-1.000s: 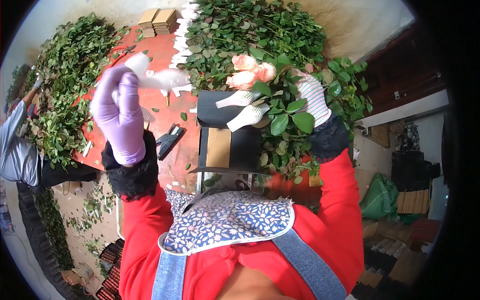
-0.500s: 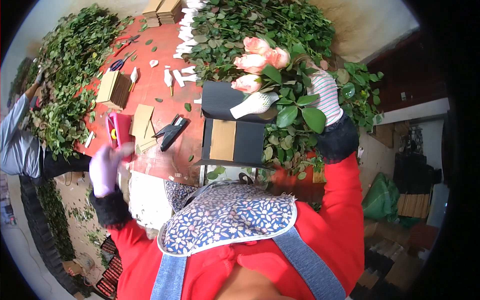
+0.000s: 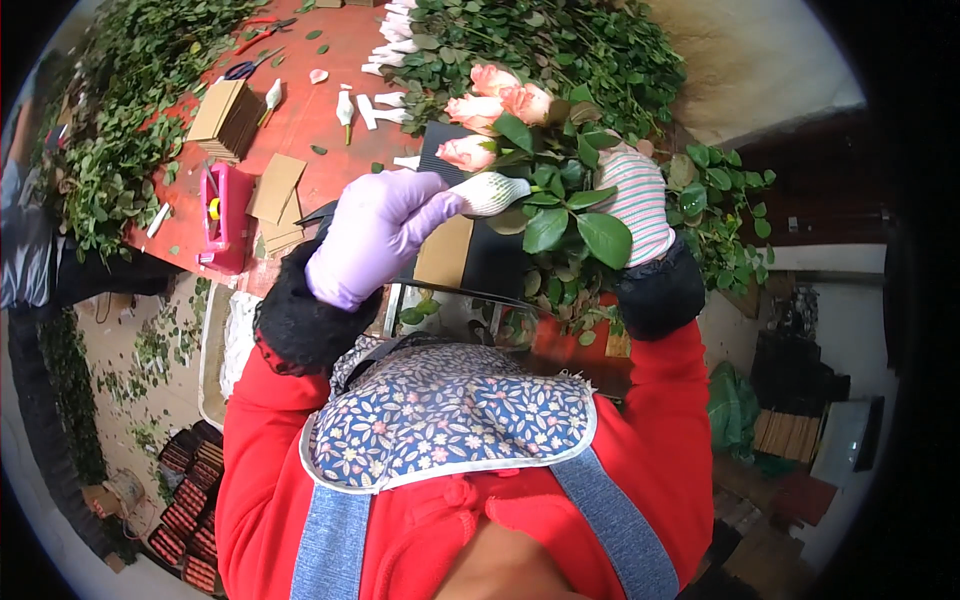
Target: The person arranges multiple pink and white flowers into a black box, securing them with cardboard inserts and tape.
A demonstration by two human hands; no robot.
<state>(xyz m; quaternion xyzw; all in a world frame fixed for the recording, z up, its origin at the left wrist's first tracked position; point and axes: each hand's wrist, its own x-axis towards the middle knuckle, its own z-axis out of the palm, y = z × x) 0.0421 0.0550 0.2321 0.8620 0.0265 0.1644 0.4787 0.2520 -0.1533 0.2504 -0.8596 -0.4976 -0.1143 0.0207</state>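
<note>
My right hand, in a striped glove, is closed round the stems of a small bunch of pink roses with green leaves. One bloom at the near side of the bunch wears a white mesh flower sleeve. Fingers of my left hand, in a lilac glove, are pinched on the open end of that sleeve. Under the bunch lies a black corrugated board with a brown cardboard patch. The black stapler beside it is mostly hidden by my left hand.
On the red table stand a pink tape dispenser and a stack of cardboard pieces. Scissors, red-handled cutters and several white sleeves lie farther off. Leafy stems are heaped at both sides. Another person is at far left.
My left hand has swung right from beside the tape dispenser to the white sleeve and closed on its end. The roses in my right hand have shifted slightly left.
</note>
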